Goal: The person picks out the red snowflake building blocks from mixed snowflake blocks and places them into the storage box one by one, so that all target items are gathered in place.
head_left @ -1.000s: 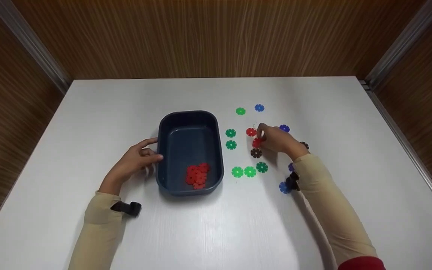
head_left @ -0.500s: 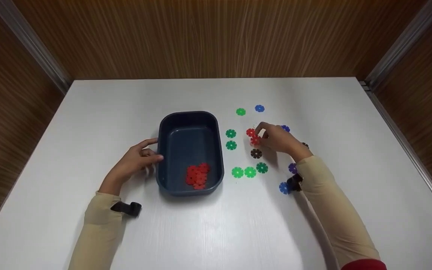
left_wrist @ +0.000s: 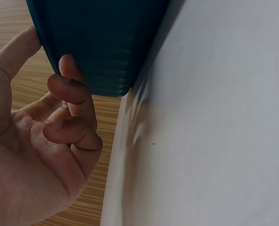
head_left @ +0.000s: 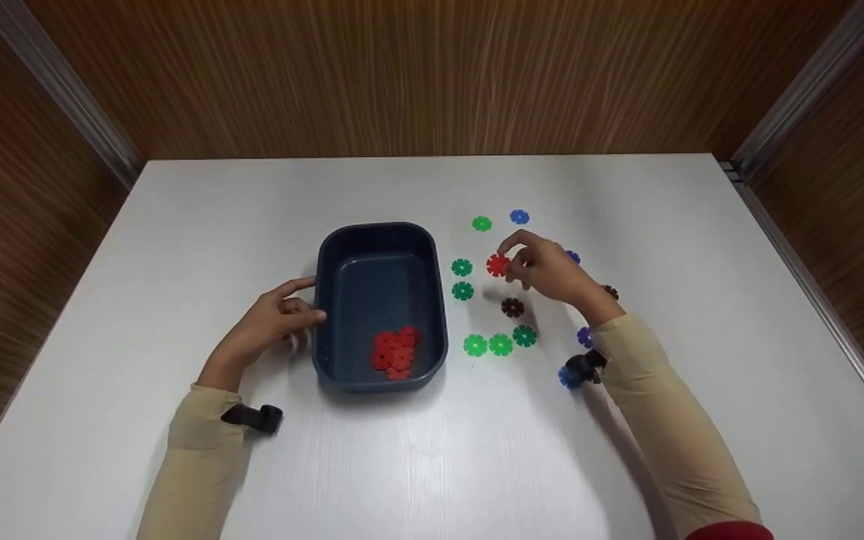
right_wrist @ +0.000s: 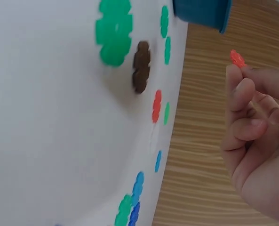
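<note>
My left hand [head_left: 271, 319] grips the left wall of a dark blue plastic tub [head_left: 327, 360]. Its thumb lies at the rim and the other fingers are bent beside the outer wall, as the left wrist view shows. Several red snowflake discs [head_left: 394, 351] are heaped in the tub's near right part. To the right of the tub, my right hand [head_left: 548, 274] pinches a red snowflake disc [right_wrist: 237, 58] between thumb and index finger, raised over the table. A second red disc [right_wrist: 156, 106] lies on the white table below; in the head view the held one overlaps it.
Around the right hand lie green discs [head_left: 462, 291], a brown disc [head_left: 512, 307] and blue discs [head_left: 520, 217]. The right forearm passes over several more discs. A wood-patterned panel [head_left: 432, 82] stands behind the table's far edge.
The right hand has picked up a red snowflake disc from beside the brown one, raised it and moved it slightly away and left. The left hand and tub stay put.
</note>
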A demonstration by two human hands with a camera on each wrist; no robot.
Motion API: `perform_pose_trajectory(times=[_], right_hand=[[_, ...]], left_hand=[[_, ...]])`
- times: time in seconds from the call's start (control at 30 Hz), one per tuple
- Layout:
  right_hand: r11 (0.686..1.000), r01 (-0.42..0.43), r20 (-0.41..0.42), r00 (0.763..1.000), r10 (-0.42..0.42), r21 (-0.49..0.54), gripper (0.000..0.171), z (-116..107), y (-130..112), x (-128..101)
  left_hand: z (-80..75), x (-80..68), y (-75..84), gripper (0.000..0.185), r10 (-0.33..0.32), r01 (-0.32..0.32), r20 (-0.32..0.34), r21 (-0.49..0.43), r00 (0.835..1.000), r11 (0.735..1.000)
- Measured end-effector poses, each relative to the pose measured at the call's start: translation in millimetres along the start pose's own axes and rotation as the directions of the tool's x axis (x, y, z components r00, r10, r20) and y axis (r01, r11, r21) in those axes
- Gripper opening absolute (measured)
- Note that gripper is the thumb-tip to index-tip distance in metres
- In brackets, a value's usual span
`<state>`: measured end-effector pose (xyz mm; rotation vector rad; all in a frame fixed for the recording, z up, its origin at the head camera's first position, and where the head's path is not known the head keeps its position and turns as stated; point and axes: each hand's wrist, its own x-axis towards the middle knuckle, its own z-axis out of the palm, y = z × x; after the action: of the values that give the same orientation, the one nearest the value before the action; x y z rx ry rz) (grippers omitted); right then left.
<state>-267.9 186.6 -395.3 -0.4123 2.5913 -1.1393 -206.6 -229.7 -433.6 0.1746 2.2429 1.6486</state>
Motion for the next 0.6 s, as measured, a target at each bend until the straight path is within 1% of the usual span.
perform_pose_trajectory(times=[0.23, 0.43, 0.6], right_hand=[[0.998, 0.041, -0.001, 0.999, -0.041, 0.048, 0.027, 7, -14, -1], [0.993, 0.101, -0.012, 0.995, -0.101, 0.061, 0.026, 18, -29, -4], [0.988, 0.127, 0.015, 0.992, -0.129, 0.091, 0.025, 28, -41, -9]], left_hand=[[0.2, -0.2, -0.1, 0.071, 0.000, 0.000, -0.002, -0.004, 1.000, 1.000], [-0.3, -0.8, -0.1, 0.071, 0.001, -0.001, -0.002, -0.004, 1.000, 1.000], [-0.2, -0.7, -0.3, 0.069, 0.003, -0.003, -0.007, 0.006, 1.000, 1.000]])
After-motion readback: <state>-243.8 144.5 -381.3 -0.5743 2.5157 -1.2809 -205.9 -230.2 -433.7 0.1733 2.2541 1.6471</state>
